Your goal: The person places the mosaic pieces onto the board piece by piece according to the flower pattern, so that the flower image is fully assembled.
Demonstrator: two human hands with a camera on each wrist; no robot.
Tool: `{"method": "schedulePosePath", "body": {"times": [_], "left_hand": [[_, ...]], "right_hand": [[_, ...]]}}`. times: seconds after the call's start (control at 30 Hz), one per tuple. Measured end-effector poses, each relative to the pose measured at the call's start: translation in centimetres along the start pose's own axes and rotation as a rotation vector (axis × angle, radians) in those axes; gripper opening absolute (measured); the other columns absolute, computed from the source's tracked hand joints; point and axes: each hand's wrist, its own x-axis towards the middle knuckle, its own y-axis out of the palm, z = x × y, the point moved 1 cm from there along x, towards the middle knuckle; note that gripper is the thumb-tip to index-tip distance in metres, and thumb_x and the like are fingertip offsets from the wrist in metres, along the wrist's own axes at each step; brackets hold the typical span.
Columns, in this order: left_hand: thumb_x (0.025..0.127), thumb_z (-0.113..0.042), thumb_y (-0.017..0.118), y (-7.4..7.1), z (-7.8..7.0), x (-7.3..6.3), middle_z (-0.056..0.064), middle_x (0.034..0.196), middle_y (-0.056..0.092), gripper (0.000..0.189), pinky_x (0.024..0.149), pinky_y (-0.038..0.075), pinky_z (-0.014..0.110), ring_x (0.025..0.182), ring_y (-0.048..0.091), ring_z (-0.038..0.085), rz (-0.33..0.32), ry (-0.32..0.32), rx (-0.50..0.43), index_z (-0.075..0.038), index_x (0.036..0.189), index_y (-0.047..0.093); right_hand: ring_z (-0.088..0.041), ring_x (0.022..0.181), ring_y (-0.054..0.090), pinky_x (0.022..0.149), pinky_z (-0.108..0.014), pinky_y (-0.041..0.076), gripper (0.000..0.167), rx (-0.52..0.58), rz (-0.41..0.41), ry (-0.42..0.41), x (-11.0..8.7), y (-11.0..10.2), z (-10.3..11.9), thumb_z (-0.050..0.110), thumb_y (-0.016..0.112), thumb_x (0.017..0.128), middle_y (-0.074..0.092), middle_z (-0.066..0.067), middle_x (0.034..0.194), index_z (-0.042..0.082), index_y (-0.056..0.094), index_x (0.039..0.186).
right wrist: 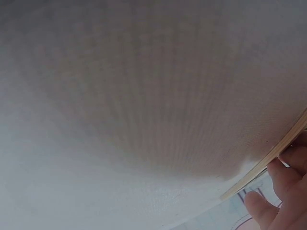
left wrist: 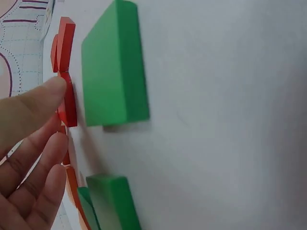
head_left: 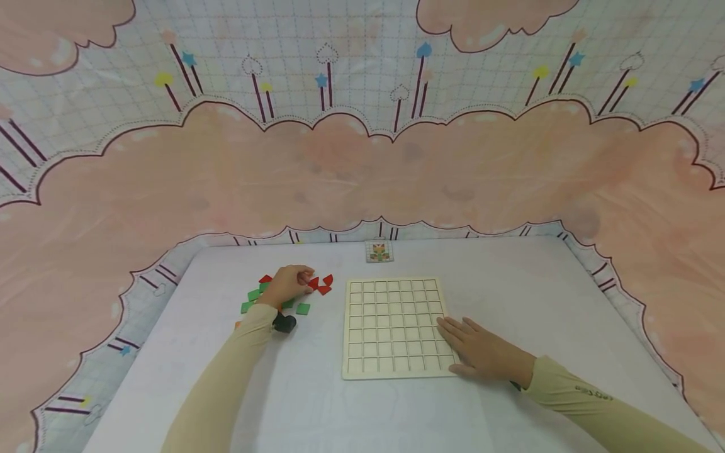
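My left hand [head_left: 285, 284] is over a group of small flat tiles on the left of the table. Its thumb and index finger pinch a red tile [left wrist: 70, 108], with the thumb tip against the upper end in the left wrist view. Other red tiles [head_left: 328, 279] lie just beyond the fingertips, and a green square tile [head_left: 303, 309] lies nearer me. A pale wooden grid board [head_left: 347, 327] lies flat at the middle. My right hand [head_left: 489, 352] rests on its right edge with fingers extended; in the right wrist view, fingers touch the board's side.
A small card [head_left: 379, 251] with a flower-like pattern on a grid lies behind the board. More green tiles [head_left: 247, 307] and an orange tile [head_left: 238, 324] lie left of and beneath the left hand. A white cloth [head_left: 419, 415] covers the table, with a patterned curtain around it.
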Motion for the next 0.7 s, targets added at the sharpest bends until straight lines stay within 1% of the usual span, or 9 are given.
{"method": "schedulePosePath", "body": {"times": [0.13,0.23,0.27,0.3,0.37,0.5,0.57,0.63,0.7], "left_hand": [[0.08,-0.003,0.07,-0.1,0.8,0.4,0.011,0.093,0.065,0.04,0.078,0.05,0.033,0.083,0.056,0.02,0.001,0.016,0.02,0.0,0.119,0.061],[0.079,0.001,0.067,-0.3,1.7,0.6,0.01,0.087,0.065,0.036,0.072,0.049,0.03,0.078,0.056,0.018,-0.016,0.05,0.057,0.002,0.116,0.063],[0.079,0.002,0.067,-0.4,1.9,0.6,0.009,0.086,0.065,0.036,0.07,0.048,0.03,0.077,0.056,0.018,-0.019,0.052,0.065,0.002,0.115,0.063],[0.08,0.002,0.067,-0.5,2.0,0.6,0.008,0.085,0.064,0.035,0.07,0.048,0.029,0.076,0.055,0.017,-0.02,0.04,0.064,0.001,0.114,0.064],[0.081,-0.002,0.067,-0.5,1.8,0.6,0.008,0.084,0.064,0.032,0.07,0.048,0.03,0.076,0.056,0.018,-0.016,0.025,0.064,0.001,0.113,0.064],[0.083,-0.014,0.071,-0.2,0.4,0.6,0.01,0.091,0.065,0.036,0.077,0.05,0.034,0.082,0.057,0.02,0.007,-0.025,0.068,-0.001,0.115,0.063],[0.083,-0.018,0.072,0.0,-0.2,0.6,0.011,0.095,0.066,0.04,0.079,0.049,0.035,0.084,0.057,0.021,0.009,-0.045,0.092,-0.001,0.117,0.062],[0.083,-0.018,0.072,0.2,-0.6,0.6,0.011,0.098,0.065,0.041,0.082,0.049,0.036,0.087,0.056,0.021,0.01,-0.072,0.1,-0.002,0.119,0.062],[0.084,-0.015,0.07,0.3,-0.6,0.7,0.012,0.101,0.065,0.039,0.084,0.049,0.037,0.088,0.056,0.022,0.013,-0.087,0.104,-0.003,0.12,0.061]], "right_hand": [[-0.031,0.14,0.031,0.11,-0.05,0.031,0.072,0.004,0.008,0.008,0.0,-0.1,0.1,0.049,0.047,0.093,0.031,-0.016,0.152,0.0,0.033,0.144],[-0.031,0.14,0.031,0.11,-0.05,0.031,0.072,0.007,0.009,0.013,0.0,-0.1,0.1,0.049,0.047,0.093,0.031,-0.016,0.152,0.0,0.034,0.143],[-0.031,0.14,0.031,0.11,-0.05,0.03,0.072,0.009,0.009,0.013,0.0,-0.1,0.1,0.049,0.047,0.093,0.031,-0.016,0.152,0.0,0.034,0.144],[-0.031,0.14,0.031,0.11,-0.05,0.03,0.072,0.012,0.008,0.013,0.0,-0.1,0.2,0.049,0.047,0.093,0.031,-0.016,0.152,0.0,0.033,0.144],[-0.031,0.14,0.031,0.11,-0.05,0.03,0.072,0.012,0.01,0.012,-0.1,-0.2,0.2,0.049,0.047,0.093,0.031,-0.016,0.152,0.0,0.033,0.144],[-0.031,0.14,0.031,0.11,-0.05,0.031,0.071,0.011,0.009,0.013,-0.1,-0.3,0.2,0.048,0.048,0.093,0.032,-0.016,0.151,-0.001,0.034,0.143],[-0.031,0.14,0.031,0.11,-0.05,0.03,0.071,0.011,0.009,0.014,-0.2,-0.3,0.2,0.048,0.048,0.093,0.032,-0.016,0.151,-0.001,0.034,0.143],[-0.031,0.14,0.03,0.11,-0.05,0.03,0.072,0.015,0.012,0.014,-0.1,-0.3,0.2,0.048,0.048,0.093,0.031,-0.016,0.152,-0.001,0.033,0.143],[-0.031,0.14,0.03,0.111,-0.05,0.029,0.072,0.019,0.01,0.011,-0.1,-0.2,0.2,0.048,0.048,0.093,0.03,-0.016,0.152,-0.001,0.033,0.144]]}}
